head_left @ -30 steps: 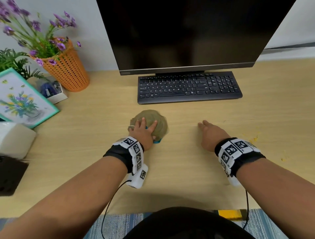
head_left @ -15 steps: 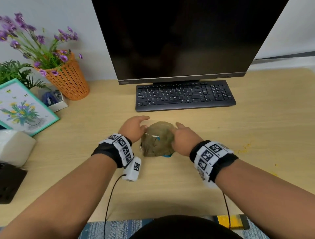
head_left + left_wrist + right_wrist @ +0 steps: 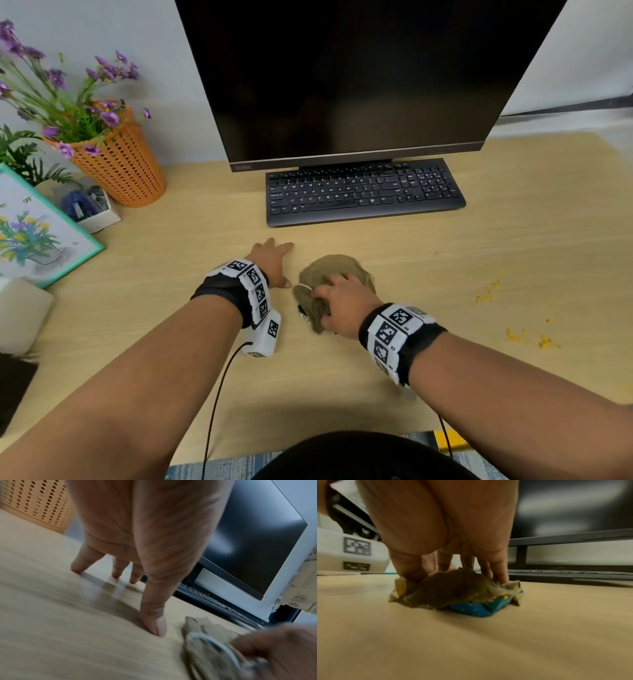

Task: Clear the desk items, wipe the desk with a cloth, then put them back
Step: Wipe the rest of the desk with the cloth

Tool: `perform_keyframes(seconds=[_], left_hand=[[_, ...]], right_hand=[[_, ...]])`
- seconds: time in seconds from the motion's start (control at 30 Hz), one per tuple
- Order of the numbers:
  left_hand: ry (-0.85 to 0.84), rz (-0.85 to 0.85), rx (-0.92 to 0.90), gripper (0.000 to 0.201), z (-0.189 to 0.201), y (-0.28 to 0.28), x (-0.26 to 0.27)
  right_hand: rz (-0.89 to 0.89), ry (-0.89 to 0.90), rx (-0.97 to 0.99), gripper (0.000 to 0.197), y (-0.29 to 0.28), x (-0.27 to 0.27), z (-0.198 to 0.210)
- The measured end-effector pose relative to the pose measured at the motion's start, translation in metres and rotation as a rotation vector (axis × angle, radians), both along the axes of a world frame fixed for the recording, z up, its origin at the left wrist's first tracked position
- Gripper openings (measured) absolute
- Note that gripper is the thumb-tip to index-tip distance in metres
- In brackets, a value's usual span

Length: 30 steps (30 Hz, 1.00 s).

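Basket (image 3: 120,164) with flowers, far left; picture (image 3: 37,226) nearer. Left hand (image 3: 272,262), fingers (image 3: 80,563) straight and spread, tips on the bare desk (image 3: 171,308), holding nothing. Cloth (image 3: 337,270), bunched, just right of it and near centre, under my right hand (image 3: 339,301), whose fingers (image 3: 500,569) curl down and grip it. Keyboard (image 3: 363,192) beyond. Yellow crumbs (image 3: 489,291) well to the right, so I judge the wipe runs rightward, right hand nearer. A second ago my left hand held the cloth and my right lay bare; they have swapped.

Cloth (image 3: 337,274) olive-brown, blue underside; basket (image 3: 126,168) orange; keyboard (image 3: 363,192) black.
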<state>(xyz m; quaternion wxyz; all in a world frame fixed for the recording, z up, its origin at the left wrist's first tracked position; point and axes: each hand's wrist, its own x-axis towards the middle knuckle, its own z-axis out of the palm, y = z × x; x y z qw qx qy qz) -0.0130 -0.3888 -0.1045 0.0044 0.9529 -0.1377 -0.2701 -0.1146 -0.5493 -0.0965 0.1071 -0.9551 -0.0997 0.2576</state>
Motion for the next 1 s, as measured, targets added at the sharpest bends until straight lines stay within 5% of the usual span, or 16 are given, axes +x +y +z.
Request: perform_keyframes(seconds=[0.27, 0.5, 0.67, 0.83, 1.0], left_hand=[[0.005, -0.028, 0.173, 0.092, 0.003, -0.015, 0.005], [0.006, -0.121, 0.28, 0.091, 0.008, -0.032, 0.012], [0.005, -0.122, 0.249, 0.082, 0.003, -0.035, 0.017], [-0.022, -0.101, 0.211, 0.075, -0.001, -0.034, 0.018], [-0.048, -0.129, 0.226, 0.072, -0.001, -0.035, 0.02]], right_hand=[[-0.266, -0.137, -0.001, 0.044, -0.072, -0.046, 0.002], [-0.404, -0.023, -0.018, 0.039, -0.091, -0.028, 0.049], [-0.282, -0.061, 0.18, 0.034, -0.041, -0.032, 0.052], [-0.057, 0.03, 0.013, 0.042, -0.013, -0.049, 0.012], [-0.148, -0.046, 0.008, 0.028, -0.036, -0.048, 0.005]])
